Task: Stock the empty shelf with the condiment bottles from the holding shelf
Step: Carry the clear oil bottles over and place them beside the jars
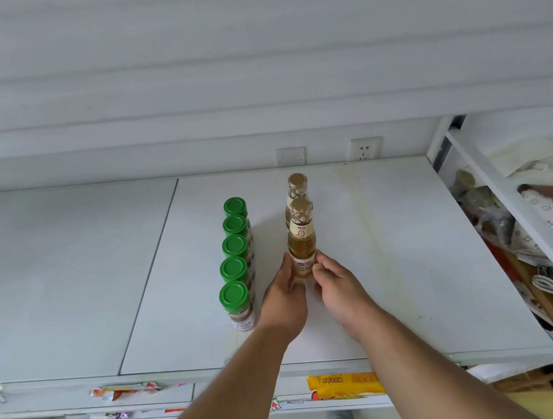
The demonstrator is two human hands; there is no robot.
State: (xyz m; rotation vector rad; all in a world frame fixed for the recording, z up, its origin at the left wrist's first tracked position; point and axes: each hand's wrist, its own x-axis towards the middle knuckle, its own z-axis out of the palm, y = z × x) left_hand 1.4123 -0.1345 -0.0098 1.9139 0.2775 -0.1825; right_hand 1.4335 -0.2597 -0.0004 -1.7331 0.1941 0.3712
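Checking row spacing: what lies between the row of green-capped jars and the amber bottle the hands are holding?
In the head view, only bare white shelf lies between the green-capped jars and the amber bottle; nearer the front, the left hand fills that gap.

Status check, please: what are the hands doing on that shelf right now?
Left hand and right hand both grip front amber bottle, upright on shelf. Second amber bottle behind. Green-capped jars alongside, clear.

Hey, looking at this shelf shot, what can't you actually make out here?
Head view only:
- Rear amber bottle: body hidden behind the front amber bottle.
- Front bottle's base: covered by the left hand and right hand.
- Green-capped jars: label print too small.
- Holding shelf: not identifiable.
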